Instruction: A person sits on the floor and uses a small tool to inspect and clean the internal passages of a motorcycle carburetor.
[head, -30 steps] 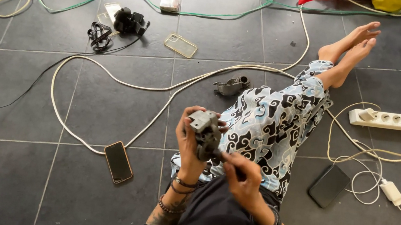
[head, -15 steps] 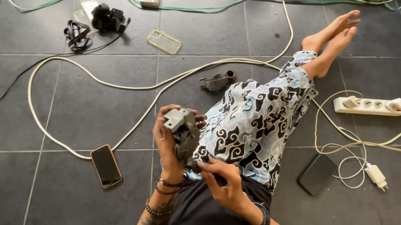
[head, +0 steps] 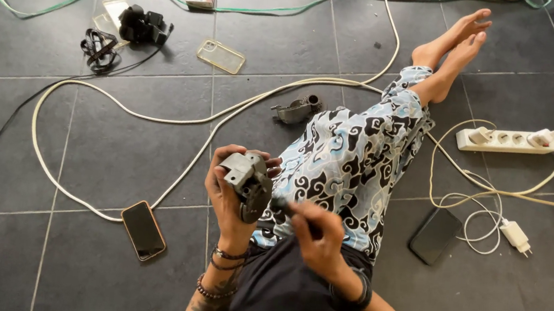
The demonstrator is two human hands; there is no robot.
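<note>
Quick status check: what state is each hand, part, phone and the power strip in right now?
Left hand: gripping the grey metal part, held up off the floor.
Right hand: closed on a dark tool, tip at the part.
Second metal part: lying loose on the tiles.
Orange-edged phone: face up, screen dark.
Black phone: flat, screen dark.
Power strip: one plug in, at its right end.
Clear phone case: empty.

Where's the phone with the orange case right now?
In the head view, the phone with the orange case lies face up on the floor tiles, lower left, just left of the left hand and beside the white cable.
</note>
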